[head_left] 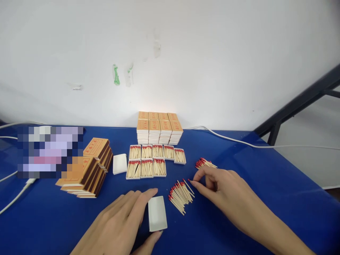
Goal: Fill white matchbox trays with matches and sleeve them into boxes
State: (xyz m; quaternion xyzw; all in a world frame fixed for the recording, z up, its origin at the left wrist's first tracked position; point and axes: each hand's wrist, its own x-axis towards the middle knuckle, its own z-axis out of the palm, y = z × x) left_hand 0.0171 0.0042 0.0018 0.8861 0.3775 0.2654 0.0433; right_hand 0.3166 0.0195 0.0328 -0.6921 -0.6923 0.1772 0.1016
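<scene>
My left hand [124, 219] grips an empty white matchbox tray [157, 214] near the front of the table, thumb at its near end and fingers at its far left corner. Just right of that tray lies a fanned pile of red-headed matches [180, 198]. Over its right side, my right hand [225, 191] pinches a single match by thumb and forefinger, its red head showing at the fingertips. Another heap of matches [204, 163] is partly hidden behind the right hand. Several filled matchbox trays [147, 169] stand in two rows farther back.
Stacked closed matchboxes [159, 129] stand against the wall. More matchboxes [92, 166] with dark striking sides lean in stacks at the left. An empty white tray [120, 164] lies beside the filled ones. White cables [231, 141] cross the blue table; a pixelated area covers the far left.
</scene>
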